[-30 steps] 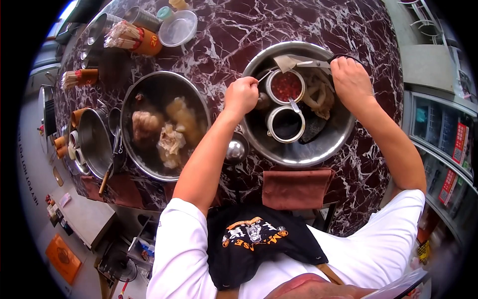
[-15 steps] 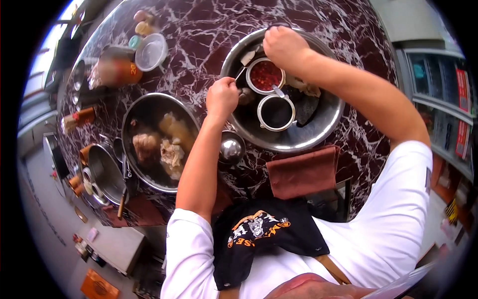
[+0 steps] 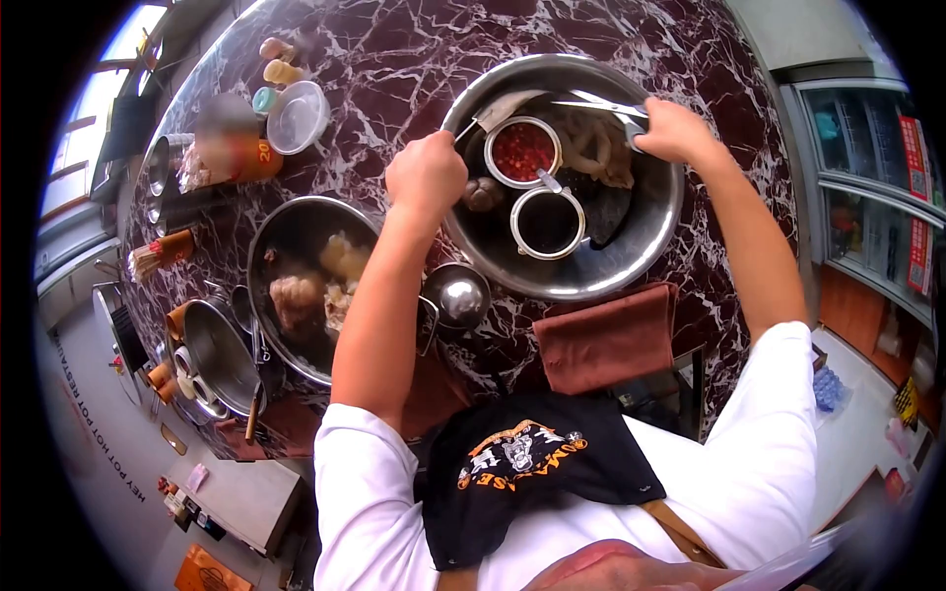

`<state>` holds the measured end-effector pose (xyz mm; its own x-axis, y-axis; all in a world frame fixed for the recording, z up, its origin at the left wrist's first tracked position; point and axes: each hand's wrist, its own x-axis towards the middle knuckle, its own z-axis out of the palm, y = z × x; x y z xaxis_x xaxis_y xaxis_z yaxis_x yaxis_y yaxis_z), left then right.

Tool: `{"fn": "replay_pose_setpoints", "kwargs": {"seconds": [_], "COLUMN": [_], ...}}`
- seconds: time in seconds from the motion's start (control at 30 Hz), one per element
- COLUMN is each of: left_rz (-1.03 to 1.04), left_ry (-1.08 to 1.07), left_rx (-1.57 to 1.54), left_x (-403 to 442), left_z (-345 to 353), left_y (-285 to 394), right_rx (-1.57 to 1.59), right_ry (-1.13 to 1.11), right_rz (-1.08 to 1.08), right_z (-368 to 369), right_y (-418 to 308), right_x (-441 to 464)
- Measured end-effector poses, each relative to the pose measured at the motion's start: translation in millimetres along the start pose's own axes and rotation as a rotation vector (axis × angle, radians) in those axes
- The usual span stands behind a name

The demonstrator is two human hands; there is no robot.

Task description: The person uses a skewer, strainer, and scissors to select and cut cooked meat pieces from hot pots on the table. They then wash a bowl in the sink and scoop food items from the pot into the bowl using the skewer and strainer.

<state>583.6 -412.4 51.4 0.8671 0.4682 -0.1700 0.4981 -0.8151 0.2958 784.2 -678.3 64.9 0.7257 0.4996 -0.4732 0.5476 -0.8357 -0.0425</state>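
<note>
My left hand (image 3: 427, 177) is closed around a thin metal utensil (image 3: 463, 132), its kind mostly hidden by my fingers. At the utensil's far end is a pale strip of food (image 3: 507, 106) inside the large steel bowl (image 3: 645, 241). My right hand (image 3: 675, 130) grips a pair of scissors (image 3: 601, 104), blades parted and pointing left over the bowl. In the bowl stand a cup of chopped red chili (image 3: 523, 152) with a spoon (image 3: 549, 180) and a cup of dark sauce (image 3: 548, 223). Pale curled food pieces (image 3: 596, 153) lie beside them, and a dark brown lump (image 3: 482, 194) sits at the left.
Left of my forearm is a steel pot (image 3: 258, 305) with chunks of meat in broth. A small steel bowl (image 3: 460, 295) and a folded brown cloth (image 3: 606, 337) lie nearer me. Farther left are a clear plastic tub (image 3: 298, 117) and an empty steel pan (image 3: 219, 350).
My right hand has moved right and toward me from the bowl's far rim, and the scissors now show with spread blades. My left hand has shifted slightly left.
</note>
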Motion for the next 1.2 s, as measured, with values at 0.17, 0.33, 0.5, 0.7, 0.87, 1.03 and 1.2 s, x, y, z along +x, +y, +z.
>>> {"fn": "replay_pose_setpoints", "kwargs": {"seconds": [0.17, 0.33, 0.5, 0.7, 0.87, 1.03, 1.2], "left_rz": [-0.067, -0.105, 0.005, 0.039, 0.039, 0.098, -0.180], "left_ry": [-0.065, -0.118, -0.129, -0.143, -0.086, 0.258, 0.406], "left_rx": [-0.149, -0.101, 0.044, 0.080, -0.003, -0.249, -0.923], "left_x": [10.9, -4.5, 11.6, 20.7, -7.0, -96.8, -222.2], "left_z": [13.0, 11.2, 20.4, 18.9, 17.3, -21.0, -47.8], "left_y": [-19.9, -19.1, -16.9, -18.9, -48.3, -81.5, -102.2], "right_rx": [-0.117, -0.419, -0.534, -0.354, -0.187, 0.664, 1.071], "right_ry": [0.285, 0.680, 0.658, 0.623, 0.547, 0.502, 0.171], "right_rz": [-0.200, -0.429, -0.459, -0.423, -0.234, -0.055, -0.206], "right_z": [42.9, 44.8, 58.6, 55.3, 36.2, 89.8, 178.6], "right_y": [-8.8, -12.3, -7.0, 13.4, 32.5, 26.7, -53.0], "right_x": [37.4, 35.3, 54.5, 49.1, -16.4, -137.8, -245.5]}}
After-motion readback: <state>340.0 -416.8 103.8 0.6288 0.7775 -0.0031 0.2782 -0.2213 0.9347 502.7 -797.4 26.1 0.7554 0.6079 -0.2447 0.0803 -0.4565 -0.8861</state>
